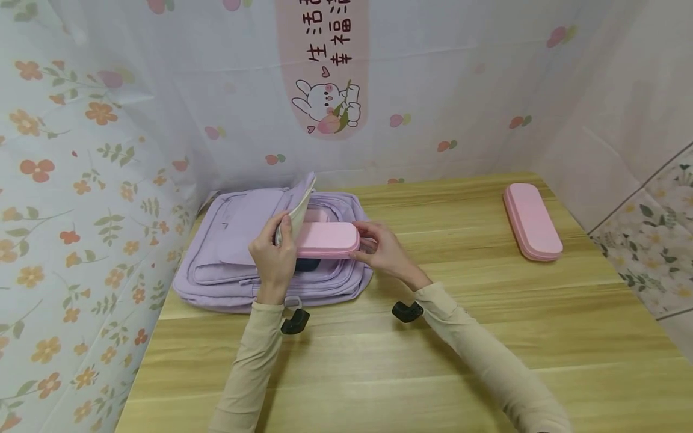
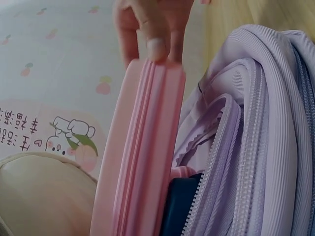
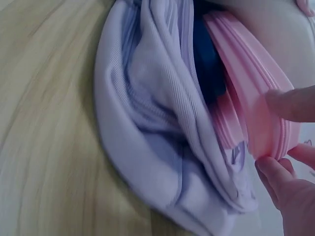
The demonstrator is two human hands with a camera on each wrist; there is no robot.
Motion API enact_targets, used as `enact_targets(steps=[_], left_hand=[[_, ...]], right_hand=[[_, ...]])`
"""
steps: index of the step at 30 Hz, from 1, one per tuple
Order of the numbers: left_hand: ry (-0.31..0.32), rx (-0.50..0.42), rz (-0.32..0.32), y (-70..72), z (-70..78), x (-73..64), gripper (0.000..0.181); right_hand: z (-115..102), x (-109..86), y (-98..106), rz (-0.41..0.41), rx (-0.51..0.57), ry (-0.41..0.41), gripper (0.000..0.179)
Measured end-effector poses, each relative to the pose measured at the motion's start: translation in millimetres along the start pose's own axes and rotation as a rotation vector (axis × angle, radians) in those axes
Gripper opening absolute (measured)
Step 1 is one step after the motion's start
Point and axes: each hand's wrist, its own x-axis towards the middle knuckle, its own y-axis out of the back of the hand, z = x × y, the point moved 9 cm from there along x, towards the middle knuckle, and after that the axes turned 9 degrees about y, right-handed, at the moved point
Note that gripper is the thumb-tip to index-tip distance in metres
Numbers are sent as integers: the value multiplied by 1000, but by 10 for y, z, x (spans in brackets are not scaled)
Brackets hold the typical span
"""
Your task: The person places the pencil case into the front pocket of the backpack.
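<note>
A lilac backpack (image 1: 233, 222) lies on the table with its front pocket unzipped. My left hand (image 1: 275, 255) grips the pocket's raised flap (image 1: 301, 207), which shows a pale lining. With thumb and fingers, my right hand (image 1: 385, 249) holds one end of a pink pencil case (image 1: 327, 236). The case's other end is inside the pocket opening, beneath the flap. Under it, a second pink item (image 3: 229, 120) and a dark blue item (image 3: 206, 59) sit in the pocket, both partly hidden.
Another pink pencil case (image 1: 533, 221) lies at the table's far right. A patterned curtain (image 1: 433, 90) hangs behind the wooden table (image 1: 460, 270), and a floral one (image 1: 70, 240) along its left side. Black wrist mounts (image 1: 407, 311) hang beneath the forearms.
</note>
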Motion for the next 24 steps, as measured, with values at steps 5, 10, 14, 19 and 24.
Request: enact_targets(steps=[5, 10, 14, 19, 24], left_hand=[[-10, -12, 11, -7, 21, -21, 15], [-22, -2, 12, -27, 36, -42, 15], [-29, -3, 14, -24, 25, -51, 16], [-37, -10, 17, -9, 21, -71, 14], [-32, -16, 14, 2, 19, -73, 15]], right_hand=[[-3, 69, -144, -30, 39, 19, 64], [-6, 138, -276, -27, 61, 35, 60], [-46, 199, -370, -20, 50, 46, 55], [-92, 258, -470, 1, 30, 50, 44], [-87, 284, -524, 50, 7, 72, 36]])
